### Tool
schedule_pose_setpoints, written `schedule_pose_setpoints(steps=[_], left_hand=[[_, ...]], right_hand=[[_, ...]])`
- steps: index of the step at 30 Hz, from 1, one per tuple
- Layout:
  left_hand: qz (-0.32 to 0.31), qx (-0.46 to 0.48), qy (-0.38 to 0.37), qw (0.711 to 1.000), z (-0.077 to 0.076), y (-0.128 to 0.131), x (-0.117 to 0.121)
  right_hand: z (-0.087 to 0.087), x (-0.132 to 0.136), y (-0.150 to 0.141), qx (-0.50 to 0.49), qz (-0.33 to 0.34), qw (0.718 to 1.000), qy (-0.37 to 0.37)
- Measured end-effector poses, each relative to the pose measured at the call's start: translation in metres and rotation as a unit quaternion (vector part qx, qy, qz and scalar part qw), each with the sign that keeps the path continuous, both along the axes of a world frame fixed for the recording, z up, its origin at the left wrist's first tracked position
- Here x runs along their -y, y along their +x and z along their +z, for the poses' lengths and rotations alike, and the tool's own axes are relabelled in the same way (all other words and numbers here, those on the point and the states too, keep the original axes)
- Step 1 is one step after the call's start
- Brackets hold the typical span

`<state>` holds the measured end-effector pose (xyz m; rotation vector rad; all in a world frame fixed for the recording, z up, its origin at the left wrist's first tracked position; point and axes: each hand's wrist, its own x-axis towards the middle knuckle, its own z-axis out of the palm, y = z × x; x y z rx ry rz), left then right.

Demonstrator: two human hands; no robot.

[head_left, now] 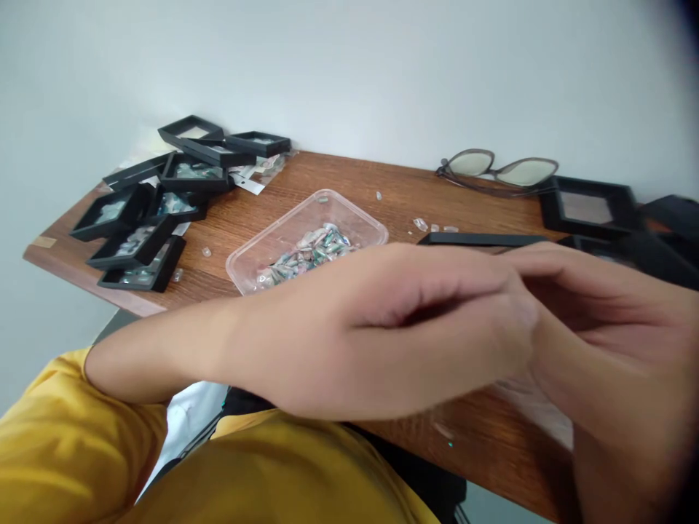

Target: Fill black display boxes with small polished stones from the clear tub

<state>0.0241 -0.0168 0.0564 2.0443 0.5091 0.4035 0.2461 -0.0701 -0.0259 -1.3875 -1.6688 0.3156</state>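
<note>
My left hand (393, 327) reaches across the front of the desk, thumb and fingers pressed together at the tips. Against those tips is my right hand (617, 342), its fingers curled and closed too. Whatever lies between the fingertips, if anything, is hidden and too small to make out. Behind my left hand stands a clear plastic tub (240, 258), its near edge partly covered by my wrist. It holds many small shiny green, pink and white shell-like pieces (311, 251).
Several small black frames (194, 175) are heaped at the left, some with pale pieces inside. Eyeglasses (496, 175) rest by the wall, next to another black frame (590, 207). Small clear pieces (420, 224) lie scattered on the wooden desk (328, 171).
</note>
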Motion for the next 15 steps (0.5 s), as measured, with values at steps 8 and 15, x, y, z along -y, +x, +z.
schedule_pose_setpoints(steps=[8,15], left_hand=[[0.083,-0.050,0.267,0.959,-0.017,0.000,0.001],[-0.182,-0.002,0.420,0.889,-0.047,0.004,0.041]], right_hand=[[-0.005,-0.010,0.007,0.059,-0.013,0.997,0.043],[-0.006,-0.011,0.008,0.102,-0.039,0.993,0.053]])
